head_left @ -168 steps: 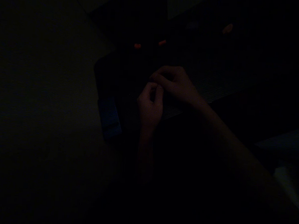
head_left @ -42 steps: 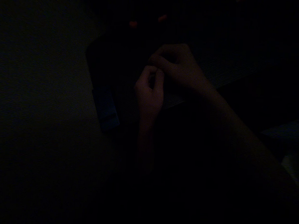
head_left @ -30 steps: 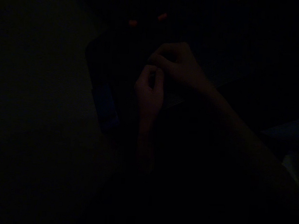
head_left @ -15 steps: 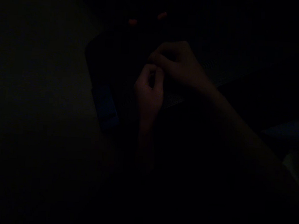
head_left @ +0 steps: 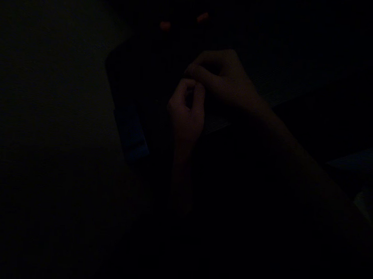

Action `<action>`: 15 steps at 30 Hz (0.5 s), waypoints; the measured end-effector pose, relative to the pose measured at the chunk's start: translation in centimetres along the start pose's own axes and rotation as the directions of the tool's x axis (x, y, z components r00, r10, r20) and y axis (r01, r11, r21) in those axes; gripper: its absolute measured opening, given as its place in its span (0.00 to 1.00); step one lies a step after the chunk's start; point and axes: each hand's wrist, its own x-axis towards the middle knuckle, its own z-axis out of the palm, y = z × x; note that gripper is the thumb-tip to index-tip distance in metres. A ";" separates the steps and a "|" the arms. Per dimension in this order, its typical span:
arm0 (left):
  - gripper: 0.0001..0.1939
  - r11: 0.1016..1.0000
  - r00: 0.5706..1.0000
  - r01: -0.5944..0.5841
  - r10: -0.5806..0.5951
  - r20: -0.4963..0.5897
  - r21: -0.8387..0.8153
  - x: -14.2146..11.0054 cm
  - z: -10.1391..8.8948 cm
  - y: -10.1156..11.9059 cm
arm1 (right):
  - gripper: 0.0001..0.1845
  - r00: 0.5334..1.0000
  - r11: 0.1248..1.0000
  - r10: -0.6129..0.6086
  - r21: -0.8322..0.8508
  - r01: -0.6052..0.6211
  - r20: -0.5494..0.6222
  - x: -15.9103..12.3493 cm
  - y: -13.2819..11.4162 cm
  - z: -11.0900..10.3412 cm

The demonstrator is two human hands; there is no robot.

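The scene is very dark. My left hand (head_left: 187,114) is closed, its thumb and fingers curled into a ring with the tips meeting. Just above and to the right, my right hand (head_left: 220,74) is closed too, thumb and forefinger pinched together. The fingertips of both hands come together at one spot. Whatever lies between them is too small or too dark to make out. Under the hands is a dark surface with a rounded corner (head_left: 111,58).
Two small orange-red pieces (head_left: 164,26) lie beyond the hands, towards the top. A bluish flat rectangular object (head_left: 131,132) sits at the left edge of the dark surface. A paler floor-like area (head_left: 51,85) fills the left. Something bluish (head_left: 362,156) shows at the far right.
Both hands keep almost the same pose and place. The view has shifted very slightly, with the orange-red pieces a little higher in the picture.
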 end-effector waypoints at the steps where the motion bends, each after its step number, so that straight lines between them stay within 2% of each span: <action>1: 0.14 1.000 1.000 0.000 0.000 0.000 -0.005 0.0 0.0 0.0 | 0.11 1.000 1.000 0.007 -0.005 -0.007 -0.004 0.0 0.0 0.0; 12: 0.19 0.999 0.999 -0.052 0.052 0.008 0.014 0.1 -0.1 -0.4 | 0.11 1.000 1.000 0.010 0.000 -0.010 -0.007 -0.1 -0.2 0.0; 15: 0.19 0.999 0.999 -0.033 0.033 0.020 0.011 0.1 -0.1 -0.4 | 0.11 1.000 1.000 0.016 -0.006 -0.016 -0.002 0.0 -0.1 -0.1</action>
